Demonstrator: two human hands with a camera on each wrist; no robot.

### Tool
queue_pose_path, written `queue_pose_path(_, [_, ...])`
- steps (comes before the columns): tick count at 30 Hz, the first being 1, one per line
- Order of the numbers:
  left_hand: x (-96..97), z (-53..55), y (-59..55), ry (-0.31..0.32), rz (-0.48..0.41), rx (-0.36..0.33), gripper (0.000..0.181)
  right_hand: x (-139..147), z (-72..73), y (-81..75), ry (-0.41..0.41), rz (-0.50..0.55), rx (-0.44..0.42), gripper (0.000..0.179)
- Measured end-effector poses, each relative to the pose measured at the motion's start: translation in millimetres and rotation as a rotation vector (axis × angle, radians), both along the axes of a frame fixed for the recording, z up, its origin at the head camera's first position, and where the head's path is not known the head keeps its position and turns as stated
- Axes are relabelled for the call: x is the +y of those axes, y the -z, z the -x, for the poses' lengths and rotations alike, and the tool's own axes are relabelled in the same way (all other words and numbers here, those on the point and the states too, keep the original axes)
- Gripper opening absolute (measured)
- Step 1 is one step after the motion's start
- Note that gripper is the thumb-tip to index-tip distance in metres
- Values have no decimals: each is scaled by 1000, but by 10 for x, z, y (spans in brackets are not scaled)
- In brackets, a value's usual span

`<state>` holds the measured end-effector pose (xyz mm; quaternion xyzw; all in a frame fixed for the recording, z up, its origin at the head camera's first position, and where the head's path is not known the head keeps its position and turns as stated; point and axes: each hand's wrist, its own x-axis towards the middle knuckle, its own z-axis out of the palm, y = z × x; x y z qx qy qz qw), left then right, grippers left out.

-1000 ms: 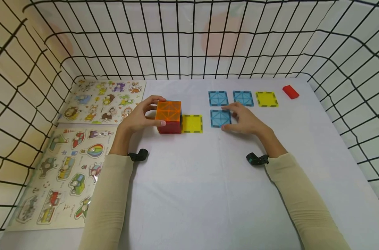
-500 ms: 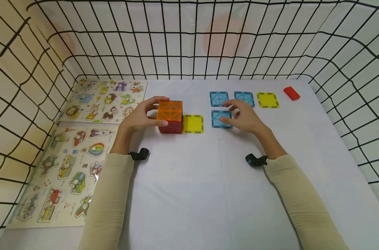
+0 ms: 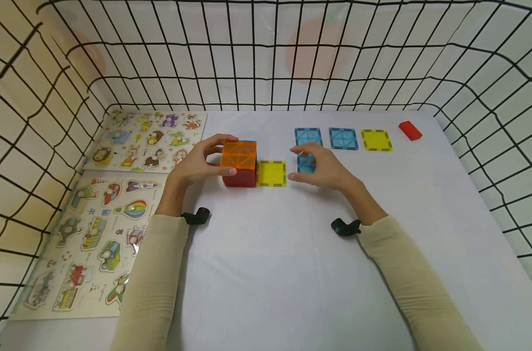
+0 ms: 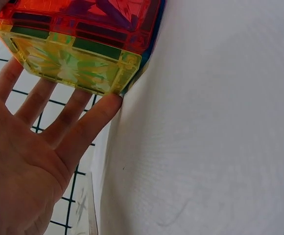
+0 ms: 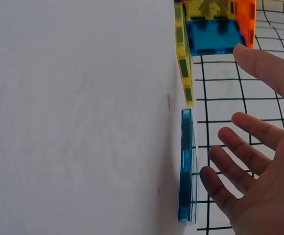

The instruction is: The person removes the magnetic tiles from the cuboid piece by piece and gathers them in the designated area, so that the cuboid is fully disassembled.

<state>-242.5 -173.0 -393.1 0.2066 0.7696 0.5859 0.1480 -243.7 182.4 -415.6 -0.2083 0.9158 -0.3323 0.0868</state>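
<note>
Cube gripped in your left hand, mid-frame
Your right hand, fingers apart; cloth lower centre, mesh along top.

Vehicle puzzle board: "Fighter" printed sideways, just left of the fighter plane picture, legible in head view. Other small captions beside the board's vehicle pictures too small and blurred to read.
</note>
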Motion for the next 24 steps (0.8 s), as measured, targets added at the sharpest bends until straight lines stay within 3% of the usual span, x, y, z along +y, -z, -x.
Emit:
queue_pose_path(16, [-3, 8, 23, -1, -13, -3, 73, -184, -4, 4, -92, 3, 10, 76])
queue_pose_path(24, [4, 5, 8, -2, -19, -12, 71, -290, 10, 19, -136, -60, 30, 81])
